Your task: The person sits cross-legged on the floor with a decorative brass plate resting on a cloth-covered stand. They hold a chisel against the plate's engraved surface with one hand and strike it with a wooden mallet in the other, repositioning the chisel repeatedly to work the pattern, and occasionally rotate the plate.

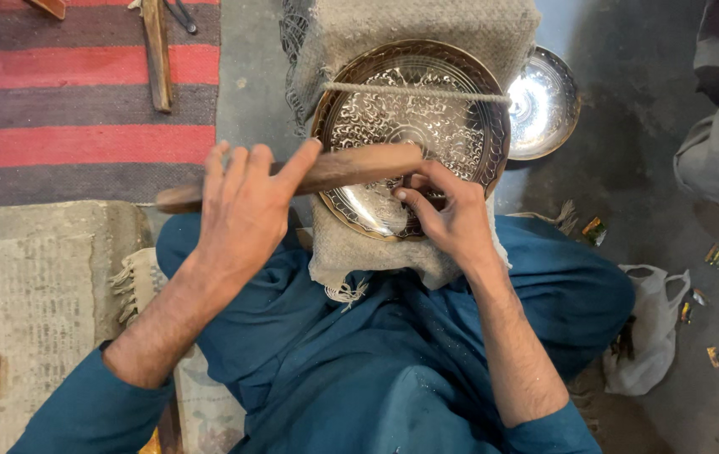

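Workpiece: an engraved round metal plate [414, 118], brass-rimmed with a silvery floral pattern, lies tilted on a coarse burlap pad [393, 34] over the person's lap. A thin cord [418, 92] runs straight across the plate's upper part.

Left hand [246, 210]: closed around a wooden mallet-like stick [334, 172], with the index finger extended along the wood. The stick lies nearly level across the plate's lower half, its far end just above the right hand.

Right hand [452, 214]: fingertips pinched together on a small dark tool against the plate's lower area (the tool itself is mostly hidden, so its kind cannot be told). The hand rests on the plate's lower right rim.

Surroundings: a second, plain shiny metal bowl [544, 101] sits on the floor just beside the pad, to the right. A red-and-grey striped rug [82, 101] lies at upper left, with a wooden tool [158, 55] on it. A white plastic bag [650, 328] lies on the floor near the right knee.
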Motion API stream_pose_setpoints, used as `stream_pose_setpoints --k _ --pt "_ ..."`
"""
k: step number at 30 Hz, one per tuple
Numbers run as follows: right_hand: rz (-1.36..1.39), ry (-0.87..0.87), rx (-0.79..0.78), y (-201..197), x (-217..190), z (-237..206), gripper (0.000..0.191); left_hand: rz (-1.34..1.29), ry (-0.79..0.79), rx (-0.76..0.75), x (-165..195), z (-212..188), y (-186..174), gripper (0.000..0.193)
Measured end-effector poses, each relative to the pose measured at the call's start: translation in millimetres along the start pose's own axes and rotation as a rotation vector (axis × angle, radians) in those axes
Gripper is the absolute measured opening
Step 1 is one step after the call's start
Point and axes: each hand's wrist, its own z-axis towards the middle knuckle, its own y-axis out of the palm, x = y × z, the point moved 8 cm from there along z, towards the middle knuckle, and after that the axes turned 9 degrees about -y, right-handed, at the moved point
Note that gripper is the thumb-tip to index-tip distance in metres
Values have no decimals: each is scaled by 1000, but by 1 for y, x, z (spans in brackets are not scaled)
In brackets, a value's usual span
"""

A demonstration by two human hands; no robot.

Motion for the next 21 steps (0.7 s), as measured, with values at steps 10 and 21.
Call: stream_pose_setpoints --k 10,21 --pt "54 -27 9 1 0 -1 37 -437 -142 -123 -12 -1 7 73" --pt "42 4 -25 1 1 1 35 -223 -46 -14 -7 -3 3 72"
